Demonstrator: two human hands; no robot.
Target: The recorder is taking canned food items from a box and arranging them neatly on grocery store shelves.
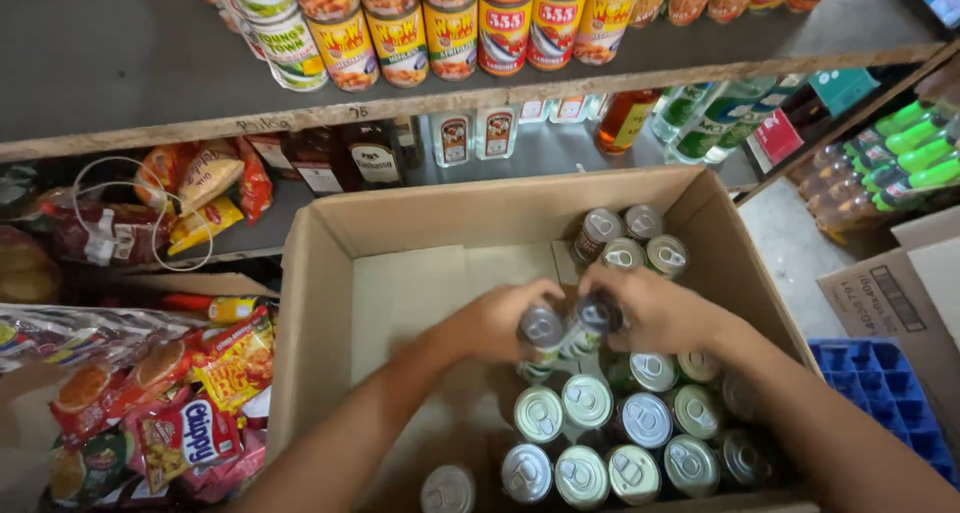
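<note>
An open cardboard box (330,273) holds several tin cans with silver pull-tab lids (600,443) in its right half. My left hand (495,318) is closed around one can (541,331) lifted above the others. My right hand (655,308) grips a second can (596,318) right beside it. Both cans tilt toward each other over the middle of the box. The box's left half shows bare cardboard floor.
A shelf above carries rows of yellow and red labelled tins (450,23). Bottles (370,153) stand on the lower shelf behind the box. Snack packets (180,413) pile at the left. A blue plastic crate (890,393) and another carton (900,293) sit at the right.
</note>
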